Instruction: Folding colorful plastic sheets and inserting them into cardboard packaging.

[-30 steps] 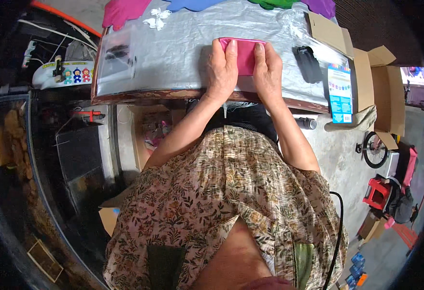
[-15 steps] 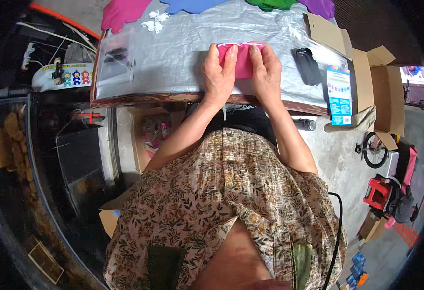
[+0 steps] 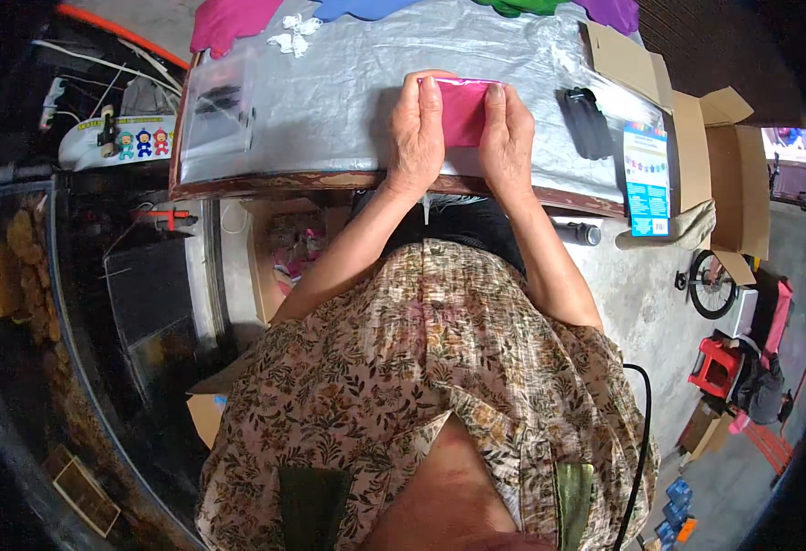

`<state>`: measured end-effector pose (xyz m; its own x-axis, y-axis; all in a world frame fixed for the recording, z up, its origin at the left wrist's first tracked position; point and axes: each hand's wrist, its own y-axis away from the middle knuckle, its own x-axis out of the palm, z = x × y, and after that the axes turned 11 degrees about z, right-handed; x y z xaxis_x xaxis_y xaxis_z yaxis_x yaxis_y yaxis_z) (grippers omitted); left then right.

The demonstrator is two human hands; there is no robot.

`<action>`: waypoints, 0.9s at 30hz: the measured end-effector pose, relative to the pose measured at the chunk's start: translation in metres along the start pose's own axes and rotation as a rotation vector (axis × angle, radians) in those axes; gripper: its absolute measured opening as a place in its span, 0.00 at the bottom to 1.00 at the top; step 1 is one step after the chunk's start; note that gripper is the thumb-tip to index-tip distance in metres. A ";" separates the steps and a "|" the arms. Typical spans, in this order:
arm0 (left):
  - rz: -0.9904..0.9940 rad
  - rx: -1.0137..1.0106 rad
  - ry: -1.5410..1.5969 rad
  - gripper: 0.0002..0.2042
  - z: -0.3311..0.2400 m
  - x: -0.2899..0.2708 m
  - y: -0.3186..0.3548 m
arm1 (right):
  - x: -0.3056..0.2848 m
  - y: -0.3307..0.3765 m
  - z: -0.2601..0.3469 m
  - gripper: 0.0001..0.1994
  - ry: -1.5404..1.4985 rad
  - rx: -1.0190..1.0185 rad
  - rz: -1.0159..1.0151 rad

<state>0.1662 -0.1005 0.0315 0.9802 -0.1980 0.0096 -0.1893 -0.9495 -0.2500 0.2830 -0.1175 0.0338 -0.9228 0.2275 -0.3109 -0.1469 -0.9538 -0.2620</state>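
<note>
A vivid pink piece (image 3: 463,115)
Your left hand (image 3: 415,138) and right hand (image 3: 509,142) grasp its sides in their fingers (image 3: 430,96); roughly rectangular, glossy along the top.

1. On the blue-and-white card (image 3: 646,195), at the right end of the table (image 3: 293,184), we see lines of print (image 3: 643,204) and a row of small coloured shapes.
2. Low on that card, toward the table's near edge, we make out a barcode (image 3: 659,226).
3. On the white board (image 3: 82,147), left of the table, we find yellow lettering (image 3: 132,121) above cartoon figures (image 3: 143,142).
4. The card's finer print seems too small for us to read.
</note>
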 end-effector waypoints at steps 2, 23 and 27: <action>-0.001 -0.002 -0.089 0.19 0.002 -0.002 0.000 | -0.001 0.000 -0.001 0.16 0.006 0.019 0.018; 0.251 -0.068 -0.334 0.17 -0.012 -0.023 -0.023 | -0.077 -0.079 0.044 0.12 0.226 0.011 0.891; 0.400 -0.055 -0.094 0.13 -0.004 -0.037 -0.040 | -0.083 -0.078 0.031 0.10 -0.006 0.133 0.905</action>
<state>0.1376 -0.0562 0.0452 0.8290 -0.5337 -0.1667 -0.5571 -0.8141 -0.1640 0.3597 -0.0678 0.1088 -0.7071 -0.6190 -0.3419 0.5943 -0.7822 0.1870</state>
